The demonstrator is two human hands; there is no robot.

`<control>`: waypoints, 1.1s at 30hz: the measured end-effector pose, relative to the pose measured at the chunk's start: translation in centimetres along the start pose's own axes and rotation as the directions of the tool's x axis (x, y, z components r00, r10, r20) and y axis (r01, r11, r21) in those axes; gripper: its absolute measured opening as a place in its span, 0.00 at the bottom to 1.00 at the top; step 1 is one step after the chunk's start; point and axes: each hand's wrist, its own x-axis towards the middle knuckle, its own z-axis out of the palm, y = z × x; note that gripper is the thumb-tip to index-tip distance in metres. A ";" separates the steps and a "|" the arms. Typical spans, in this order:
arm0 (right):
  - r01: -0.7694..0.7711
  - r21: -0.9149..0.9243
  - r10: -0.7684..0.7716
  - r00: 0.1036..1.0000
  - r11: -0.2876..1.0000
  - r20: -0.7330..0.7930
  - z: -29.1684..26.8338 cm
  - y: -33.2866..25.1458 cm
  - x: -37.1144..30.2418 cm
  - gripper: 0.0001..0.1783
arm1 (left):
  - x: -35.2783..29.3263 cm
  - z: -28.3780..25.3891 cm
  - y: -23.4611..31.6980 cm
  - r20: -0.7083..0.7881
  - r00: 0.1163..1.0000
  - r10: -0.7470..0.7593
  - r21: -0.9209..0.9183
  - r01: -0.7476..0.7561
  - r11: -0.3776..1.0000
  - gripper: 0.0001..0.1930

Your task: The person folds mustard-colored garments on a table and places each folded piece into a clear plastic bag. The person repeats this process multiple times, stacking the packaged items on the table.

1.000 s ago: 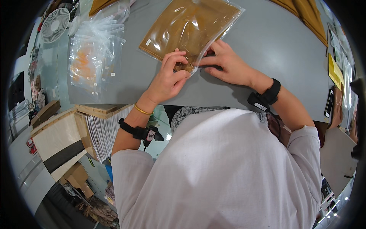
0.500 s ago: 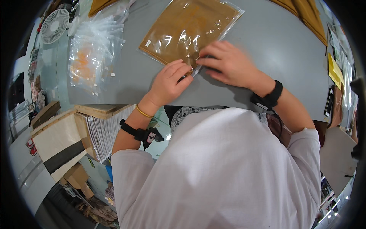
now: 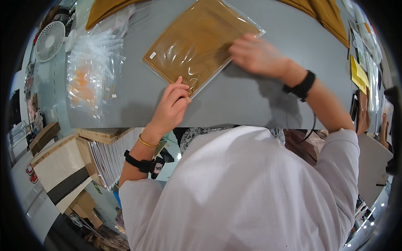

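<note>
A clear plastic bag (image 3: 197, 46) with folded mustard-brown cloth inside lies slantwise on the grey table (image 3: 301, 104). A small white label shows near its left corner. My left hand (image 3: 172, 104) is at the bag's near corner, with the fingertips closed on the plastic there. My right hand (image 3: 258, 57) is over the bag's right edge, near the right corner. Motion smears its fingers, so whether it grips or slides on the plastic is unclear.
Empty clear bags (image 3: 94, 81) are piled at the table's left, beside a white fan (image 3: 50, 41). More mustard cloth (image 3: 322, 19) lies along the far right edge. At the right are a yellow paper (image 3: 359, 75) and a dark phone (image 3: 354, 104).
My right hand has moved away from my left, up along the bag's right edge toward its right corner. My left hand stays at the near corner. The bag's surface looks flatter.
</note>
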 end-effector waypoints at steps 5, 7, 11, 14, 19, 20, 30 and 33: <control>-0.052 -0.023 0.054 0.996 0.998 0.076 -1.2 4.7 -5.7 0.08 | -1.0 -3.3 -0.9 0.137 0.989 -0.056 0.126 0.039 0.991 0.08; -0.063 -0.060 0.070 0.990 0.996 0.121 -1.1 3.8 -6.3 0.08 | -0.3 -4.7 -0.5 0.121 0.988 -0.092 0.176 0.070 0.982 0.10; -0.118 0.080 0.113 0.991 0.990 0.067 -1.1 1.3 -4.2 0.07 | 3.6 -4.4 0.8 -0.040 0.992 -0.123 0.274 0.129 0.953 0.17; -0.240 0.272 0.220 0.970 0.932 0.101 -0.9 0.8 -1.0 0.17 | 7.8 -0.8 0.4 -0.085 0.988 -0.126 0.429 0.150 0.891 0.25; -0.380 0.149 0.356 0.920 0.913 0.164 3.6 0.6 3.5 0.45 | 9.8 4.7 -2.1 -0.130 0.973 -0.191 0.625 0.230 0.746 0.33; -0.390 0.122 0.362 0.910 0.913 0.201 4.3 0.4 3.6 0.45 | 9.4 5.1 -2.6 -0.091 0.965 -0.248 0.607 0.251 0.754 0.33; -0.477 0.074 0.454 0.865 0.876 0.212 5.7 -1.7 3.1 0.47 | 1.2 -6.0 -3.9 -0.292 0.736 -0.611 0.859 0.483 0.172 0.30; -0.473 0.068 0.451 0.868 0.879 0.207 5.9 -1.9 3.3 0.46 | 2.9 -5.1 -4.2 -0.267 0.865 -0.426 0.811 0.440 0.385 0.30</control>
